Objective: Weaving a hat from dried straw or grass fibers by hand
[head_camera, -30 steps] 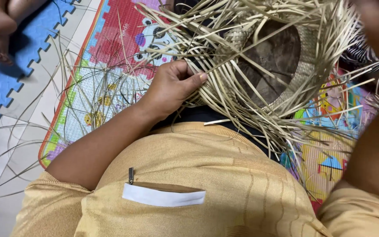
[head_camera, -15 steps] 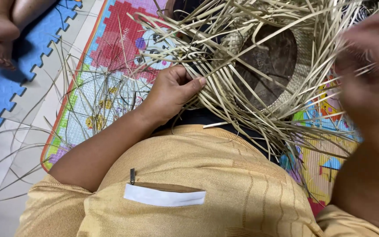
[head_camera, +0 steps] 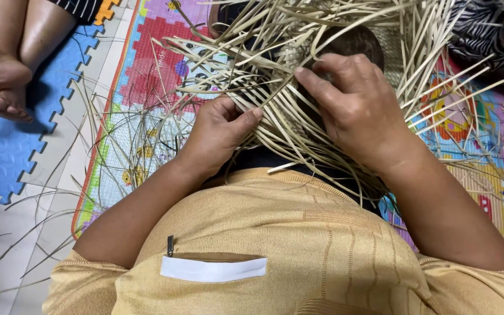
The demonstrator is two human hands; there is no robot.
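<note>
A half-woven basket of pale straw strips (head_camera: 298, 76) rests in my lap, with loose strips fanning out in all directions. My left hand (head_camera: 220, 131) grips a bundle of strips at the basket's near left edge, thumb pressed over them. My right hand (head_camera: 354, 108) lies flat on the weave to the right, fingers spread and pointing left over the strips, covering part of the dark opening of the basket. My yellow knitted top fills the bottom of the view.
A colourful play mat (head_camera: 147, 87) lies under the work, with loose straw strands (head_camera: 48, 221) scattered on it and on the grey floor. Another person's bare feet (head_camera: 1, 76) rest on blue foam tiles at the upper left. Striped fabric (head_camera: 485, 35) shows at the upper right.
My right hand has come down from the upper right and now lies on the weave. My left hand keeps its grip on the strips at the basket's edge.
</note>
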